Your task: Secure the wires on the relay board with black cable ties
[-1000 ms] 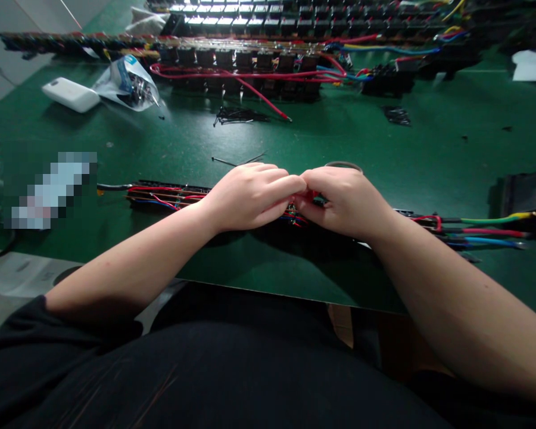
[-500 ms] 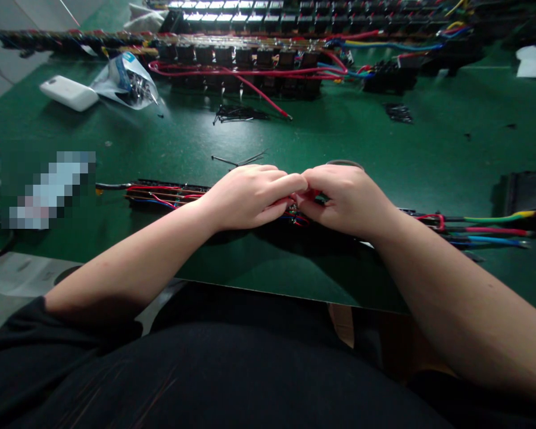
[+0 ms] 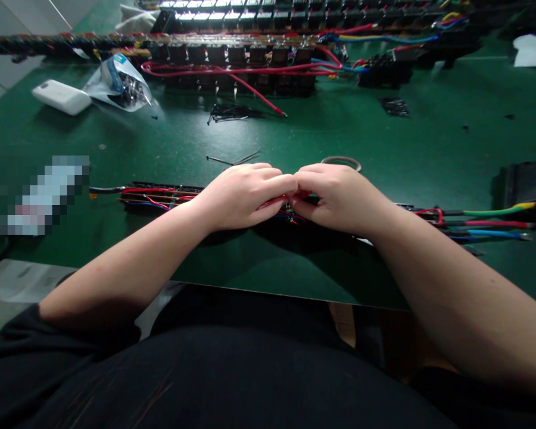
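A long, narrow black wiring assembly (image 3: pixel 145 198) with red and blue wires lies across the green table in front of me. My left hand (image 3: pixel 248 193) is closed over its middle, thumb and forefinger pinched together. Fingertip to fingertip with it, my right hand (image 3: pixel 339 193) is also pinched. Some red shows between the fingers, but what they grip is hidden. Loose black cable ties (image 3: pixel 234 161) lie just beyond my left hand. Behind my right hand rests a thin dark ring (image 3: pixel 342 158). Green, red and blue cable ends (image 3: pixel 495 225) stretch out to the right.
Larger wired assemblies (image 3: pixel 250 55) run along the back, one red cable sticking forward. A white phone-like object (image 3: pixel 61 97) and a clear bag of small parts (image 3: pixel 122 83) sit back left. Cable tie piles (image 3: pixel 234 112) lie mid-table. A black box (image 3: pixel 524 185) stands at right.
The whole view has shifted slightly. Both hands stay pinched together at the middle of the assembly, and the ring behind my right hand shows more fully.
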Motion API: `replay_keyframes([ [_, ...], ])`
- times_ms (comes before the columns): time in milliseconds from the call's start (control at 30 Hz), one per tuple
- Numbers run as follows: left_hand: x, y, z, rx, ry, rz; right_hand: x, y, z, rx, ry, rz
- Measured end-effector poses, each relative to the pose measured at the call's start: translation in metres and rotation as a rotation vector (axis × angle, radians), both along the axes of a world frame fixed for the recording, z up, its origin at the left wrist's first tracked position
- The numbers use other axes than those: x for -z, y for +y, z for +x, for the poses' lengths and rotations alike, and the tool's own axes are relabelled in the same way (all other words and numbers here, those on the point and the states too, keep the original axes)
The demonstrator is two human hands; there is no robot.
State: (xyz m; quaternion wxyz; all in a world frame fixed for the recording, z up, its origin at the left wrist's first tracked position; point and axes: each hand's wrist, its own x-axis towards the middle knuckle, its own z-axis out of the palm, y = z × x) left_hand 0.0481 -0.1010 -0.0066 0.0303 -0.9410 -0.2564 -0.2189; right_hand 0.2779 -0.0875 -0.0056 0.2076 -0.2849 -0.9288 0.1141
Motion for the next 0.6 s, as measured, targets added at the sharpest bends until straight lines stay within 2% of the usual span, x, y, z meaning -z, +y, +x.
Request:
replay_keyframes([
  [400, -0.0023, -0.0006, -0.0006, -0.017, 0.025, -0.090, 0.0014, 0.0003, -0.0002, 0.000, -0.019, -0.019],
  [600, -0.0027, -0.0012, -0.0007, -0.007, 0.003, -0.085, -0.0002, -0.0003, -0.0008, 0.005, -0.020, -0.030],
])
